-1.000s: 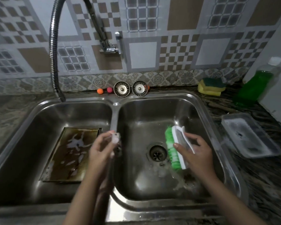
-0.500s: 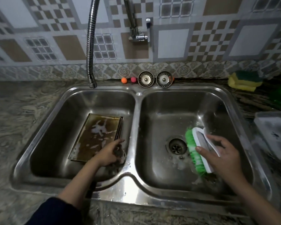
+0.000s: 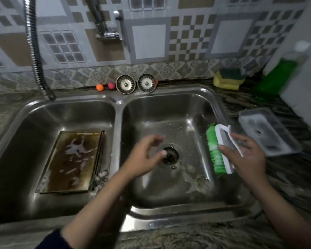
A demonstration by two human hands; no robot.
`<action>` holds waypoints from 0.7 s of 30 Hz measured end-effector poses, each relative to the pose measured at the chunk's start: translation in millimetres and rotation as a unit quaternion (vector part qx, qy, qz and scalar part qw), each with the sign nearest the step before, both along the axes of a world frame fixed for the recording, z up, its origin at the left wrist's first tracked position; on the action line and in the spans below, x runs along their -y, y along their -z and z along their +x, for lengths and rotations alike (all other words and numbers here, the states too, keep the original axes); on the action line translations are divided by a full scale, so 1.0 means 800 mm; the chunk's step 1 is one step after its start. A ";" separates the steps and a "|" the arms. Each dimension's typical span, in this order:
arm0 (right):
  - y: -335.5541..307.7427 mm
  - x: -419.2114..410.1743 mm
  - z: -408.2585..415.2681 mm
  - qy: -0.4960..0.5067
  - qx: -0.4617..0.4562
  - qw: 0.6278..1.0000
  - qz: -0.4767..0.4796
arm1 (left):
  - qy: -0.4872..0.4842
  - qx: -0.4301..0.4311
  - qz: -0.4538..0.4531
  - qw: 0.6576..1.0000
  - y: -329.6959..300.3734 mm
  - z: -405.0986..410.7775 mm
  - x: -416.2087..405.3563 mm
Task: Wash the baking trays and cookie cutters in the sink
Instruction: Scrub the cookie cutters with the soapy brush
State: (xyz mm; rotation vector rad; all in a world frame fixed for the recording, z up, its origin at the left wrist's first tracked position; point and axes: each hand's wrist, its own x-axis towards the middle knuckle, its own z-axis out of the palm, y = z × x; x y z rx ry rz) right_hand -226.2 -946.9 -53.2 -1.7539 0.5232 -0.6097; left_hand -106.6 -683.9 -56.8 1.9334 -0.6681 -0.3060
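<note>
A brown, soapy baking tray [image 3: 71,161] lies flat in the left basin of the steel double sink [image 3: 118,102]. Small soapy pieces [image 3: 101,177], perhaps cookie cutters, lie beside the tray's right edge. My left hand [image 3: 145,157] hovers blurred over the right basin near the drain [image 3: 170,155], fingers apart and holding nothing. My right hand [image 3: 244,155] grips a white scrub brush with green bristles [image 3: 217,150] at the right basin's right side, bristles facing left.
A flexible tap hose [image 3: 34,51] hangs over the left basin's back edge. Two strainer plugs [image 3: 125,84] and small coloured balls [image 3: 99,87] rest behind the sink. Sponges [image 3: 227,78], a green soap bottle [image 3: 276,76] and a plastic container [image 3: 268,133] sit on the right counter.
My left hand set a small soapy item down beside the tray in the left basin, then moved right over the drain of the right basin. The brush hand stayed put.
</note>
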 end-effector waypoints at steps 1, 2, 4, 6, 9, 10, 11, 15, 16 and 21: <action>0.000 0.001 0.000 0.004 0.006 1.000 0.004 | 0.052 0.008 0.030 0.998 0.015 -0.008 0.027; -0.001 0.002 0.000 0.007 0.013 1.000 0.009 | 0.105 0.020 0.062 0.992 0.030 -0.015 0.052; -0.004 0.004 -0.002 0.011 0.026 0.999 0.018 | 0.200 0.058 0.138 0.968 0.061 -0.026 0.097; -0.011 0.006 -0.006 0.014 0.033 0.999 0.018 | 0.278 0.105 0.218 0.930 0.094 -0.032 0.130; -0.017 0.011 -0.014 0.011 0.040 0.999 0.027 | 0.351 0.152 0.328 0.864 0.130 -0.045 0.164; -0.018 0.013 -0.017 0.010 0.043 0.998 0.034 | 0.363 0.161 0.352 0.848 0.135 -0.051 0.172; -0.019 0.016 -0.020 0.011 0.049 0.998 0.036 | 0.368 0.170 0.369 0.836 0.140 -0.056 0.179; -0.026 0.028 -0.034 0.040 0.058 0.997 0.040 | 0.363 0.162 0.406 0.823 0.143 -0.059 0.198; -0.029 0.032 -0.036 0.048 0.066 0.995 0.051 | 0.359 0.148 0.407 0.827 0.144 -0.057 0.200; -0.057 0.071 -0.037 0.092 0.080 0.992 0.009 | 0.283 0.033 0.310 0.907 0.137 -0.044 0.200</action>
